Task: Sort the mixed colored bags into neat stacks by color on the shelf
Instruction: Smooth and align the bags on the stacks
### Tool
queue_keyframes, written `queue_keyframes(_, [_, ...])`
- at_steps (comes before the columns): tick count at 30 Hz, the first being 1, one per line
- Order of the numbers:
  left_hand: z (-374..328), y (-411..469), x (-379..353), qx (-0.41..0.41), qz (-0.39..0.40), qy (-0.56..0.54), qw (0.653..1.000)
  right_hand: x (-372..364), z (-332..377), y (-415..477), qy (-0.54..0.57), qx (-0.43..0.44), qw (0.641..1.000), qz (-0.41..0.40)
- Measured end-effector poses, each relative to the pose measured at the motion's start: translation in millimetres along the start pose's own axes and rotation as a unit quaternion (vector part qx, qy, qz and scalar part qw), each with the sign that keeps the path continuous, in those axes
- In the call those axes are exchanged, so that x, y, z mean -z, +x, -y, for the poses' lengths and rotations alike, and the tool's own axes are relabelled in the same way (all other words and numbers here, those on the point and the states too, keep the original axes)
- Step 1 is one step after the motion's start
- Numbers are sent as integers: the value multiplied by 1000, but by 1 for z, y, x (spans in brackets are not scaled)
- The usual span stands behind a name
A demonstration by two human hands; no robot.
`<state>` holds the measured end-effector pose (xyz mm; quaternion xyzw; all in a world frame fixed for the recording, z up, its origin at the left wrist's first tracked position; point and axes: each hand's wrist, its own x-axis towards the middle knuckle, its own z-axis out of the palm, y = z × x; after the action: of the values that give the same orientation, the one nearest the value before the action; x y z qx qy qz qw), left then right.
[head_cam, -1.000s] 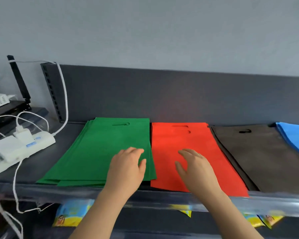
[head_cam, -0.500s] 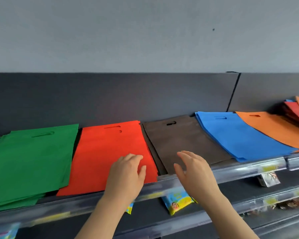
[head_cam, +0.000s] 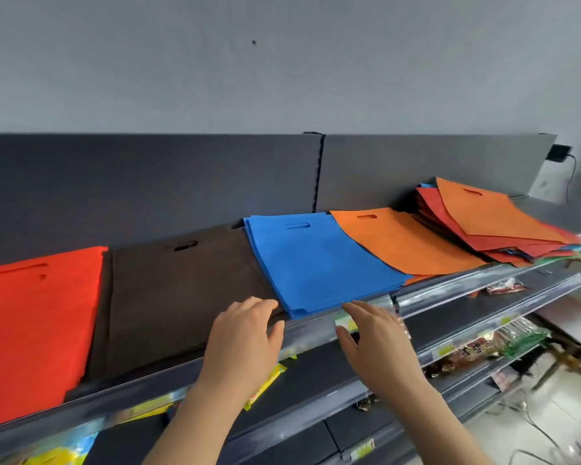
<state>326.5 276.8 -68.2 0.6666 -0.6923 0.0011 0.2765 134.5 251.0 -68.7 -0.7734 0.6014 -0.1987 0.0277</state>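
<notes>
Along the shelf (head_cam: pixel 131 380), the mixed pile (head_cam: pixel 497 229) lies well to the right (bags lengthwise, front to back), nearer your right hand (head_cam: pixel 373 340) than your left hand (head_cam: pixel 245 333), both open and empty.

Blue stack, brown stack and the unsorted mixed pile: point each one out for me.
blue stack (head_cam: pixel 319 266): head view, middle of the top bag.
brown stack (head_cam: pixel 182 297): head view, middle of the top bag.
mixed pile (head_cam: pixel 493 219): head view, on the orange bag lying on top.
</notes>
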Motion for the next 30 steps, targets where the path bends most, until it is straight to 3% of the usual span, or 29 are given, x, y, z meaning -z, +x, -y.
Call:
queue_keyframes(8, [-73,74,-66,-46,42,-24,998,22,-97,43,-14,-55,998,-23])
queue_keyframes(20, [-155,215,-136,-88,35,-48,994,44,-215,157,-32,-84,995,-35])
queue_keyframes(30, [-232,283,-204,-99,58,-56,992,69,-343,226,-55,-126,989,-51])
